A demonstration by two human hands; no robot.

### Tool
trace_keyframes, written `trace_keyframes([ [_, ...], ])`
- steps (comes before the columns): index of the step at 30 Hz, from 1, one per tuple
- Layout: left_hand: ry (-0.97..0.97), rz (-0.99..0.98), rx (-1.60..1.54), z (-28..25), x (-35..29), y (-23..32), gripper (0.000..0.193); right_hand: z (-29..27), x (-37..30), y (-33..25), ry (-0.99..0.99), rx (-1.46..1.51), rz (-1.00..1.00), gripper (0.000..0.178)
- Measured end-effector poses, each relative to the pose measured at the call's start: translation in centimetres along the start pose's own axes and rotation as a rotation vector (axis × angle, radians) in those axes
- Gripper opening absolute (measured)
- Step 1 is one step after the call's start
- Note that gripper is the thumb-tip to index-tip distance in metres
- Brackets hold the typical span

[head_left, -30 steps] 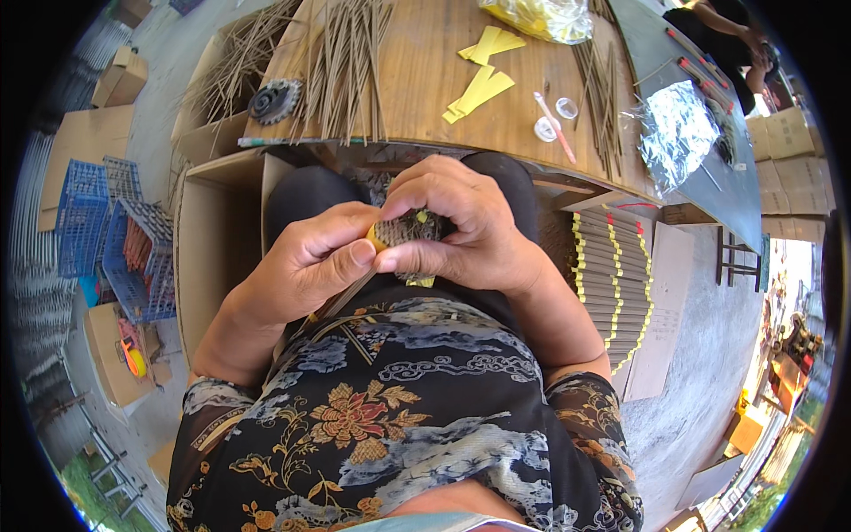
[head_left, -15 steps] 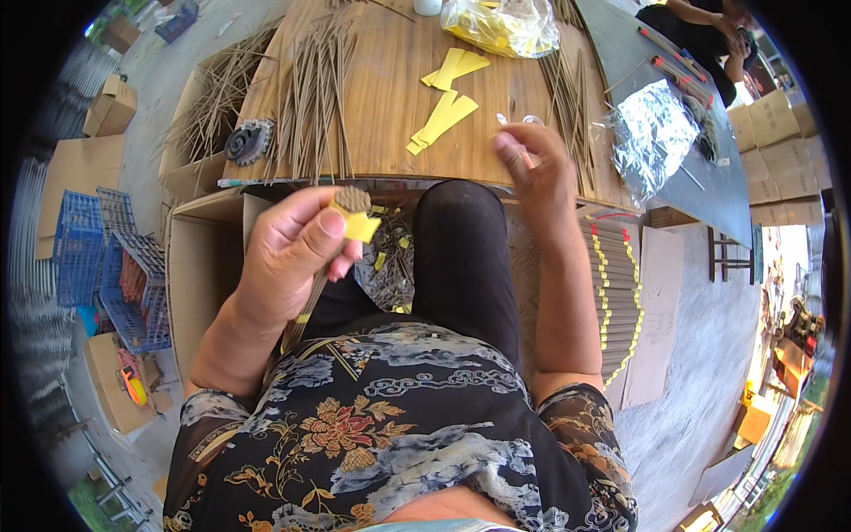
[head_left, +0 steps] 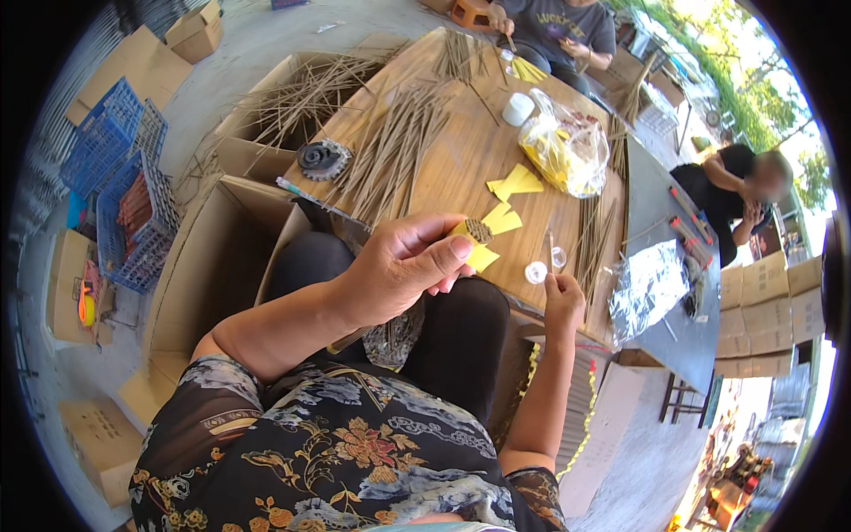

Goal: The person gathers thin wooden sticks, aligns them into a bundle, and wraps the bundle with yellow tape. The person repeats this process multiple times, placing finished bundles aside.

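My left hand point(head_left: 412, 266) is closed around a bundle of thin brown incense sticks point(head_left: 479, 231), its round end facing up past my fingers. A yellow paper strip point(head_left: 480, 258) lies against the bundle near that end, its tail sticking out. My right hand point(head_left: 565, 304) is pinched at the table's near edge, beside a small clear round cup point(head_left: 535, 272). Another small clear cup point(head_left: 558, 257) with a thin stick in it stands just beyond. What my right fingertips hold is too small to make out. Loose yellow paper strips point(head_left: 516, 183) lie fanned on the table beyond.
Loose brown sticks point(head_left: 403, 146) cover the left of the wooden table point(head_left: 551, 213). A toothed black wheel point(head_left: 324, 160), a white tub point(head_left: 518, 109) and a plastic bag of yellow strips point(head_left: 567, 151) also lie there. Crumpled foil point(head_left: 650, 288) sits right. Two people work beyond.
The view has swung, bringing the far table side and another person into sight. My left hand with the bundle has moved toward the table and my right hand, whose fingers are now pinched by the cups.
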State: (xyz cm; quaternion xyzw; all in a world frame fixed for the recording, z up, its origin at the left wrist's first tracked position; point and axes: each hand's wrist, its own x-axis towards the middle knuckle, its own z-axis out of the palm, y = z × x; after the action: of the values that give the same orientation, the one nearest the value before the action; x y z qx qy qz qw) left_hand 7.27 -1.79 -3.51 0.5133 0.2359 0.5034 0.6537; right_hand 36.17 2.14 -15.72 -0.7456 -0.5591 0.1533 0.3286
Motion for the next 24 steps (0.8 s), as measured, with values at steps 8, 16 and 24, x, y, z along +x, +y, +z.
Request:
trace_keyframes([
  [8,0.054,0.192,-0.253,-2.4,0.2,0.1,0.033,-3.4,-6.5,-12.4,-0.392,1.188,-0.142,0.010],
  [16,0.067,0.275,-0.351,-4.1,-0.8,0.2,0.032,-1.5,-9.8,-16.9,-0.515,1.154,-0.193,0.017],
  [24,0.089,0.297,-0.385,-5.3,-1.7,0.3,0.035,0.4,-10.8,-19.0,-0.588,1.155,-0.225,0.019],
])
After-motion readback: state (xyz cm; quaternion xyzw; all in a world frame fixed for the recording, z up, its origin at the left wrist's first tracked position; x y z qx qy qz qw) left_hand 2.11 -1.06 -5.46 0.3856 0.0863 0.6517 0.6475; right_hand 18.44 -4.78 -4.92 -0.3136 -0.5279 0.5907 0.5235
